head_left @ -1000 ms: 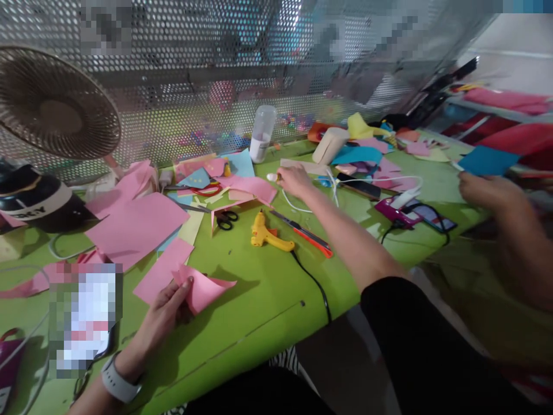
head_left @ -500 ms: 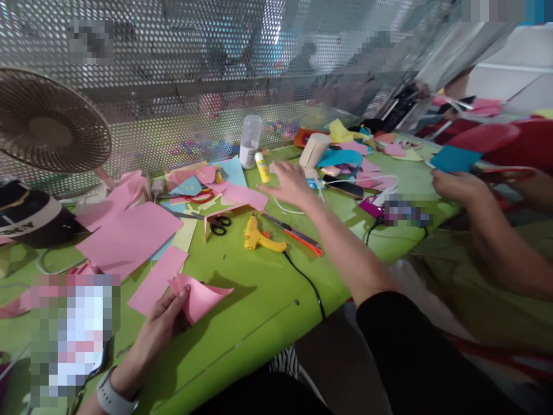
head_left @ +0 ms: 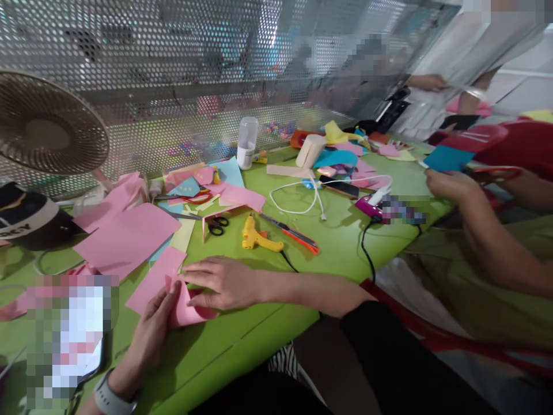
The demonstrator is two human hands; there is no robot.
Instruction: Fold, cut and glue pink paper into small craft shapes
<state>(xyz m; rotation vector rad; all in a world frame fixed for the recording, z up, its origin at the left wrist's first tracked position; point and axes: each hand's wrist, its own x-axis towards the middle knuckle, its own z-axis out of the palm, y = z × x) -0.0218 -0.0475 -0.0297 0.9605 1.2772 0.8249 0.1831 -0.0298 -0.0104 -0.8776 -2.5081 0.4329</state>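
Note:
A folded piece of pink paper (head_left: 184, 311) stands between my hands, near the table's front edge. My left hand (head_left: 158, 314) pinches it at its left side, thumb in front. My right hand (head_left: 224, 282) is at its other side, fingers stretched over the top and thumb against the face; some of the grip is hidden. Just beyond lie a yellow glue gun (head_left: 259, 237), black-handled scissors (head_left: 217, 225) and an orange-handled cutter knife (head_left: 298, 235). A yellow glue stick (head_left: 260, 159) lies beside the clear bottle (head_left: 247, 143).
Pink sheets (head_left: 127, 239) cover the table's left part, near a fan (head_left: 52, 129) and a phone (head_left: 80, 337). A white cable (head_left: 294, 210) and a purple glue gun (head_left: 369, 208) lie to the right. There, another person's hand (head_left: 449, 184) holds blue paper (head_left: 449, 158).
My right hand has come back from the glue stick to the pink paper. The glue stick, upright and tilted before, now lies by the bottle. My left hand has kept its hold.

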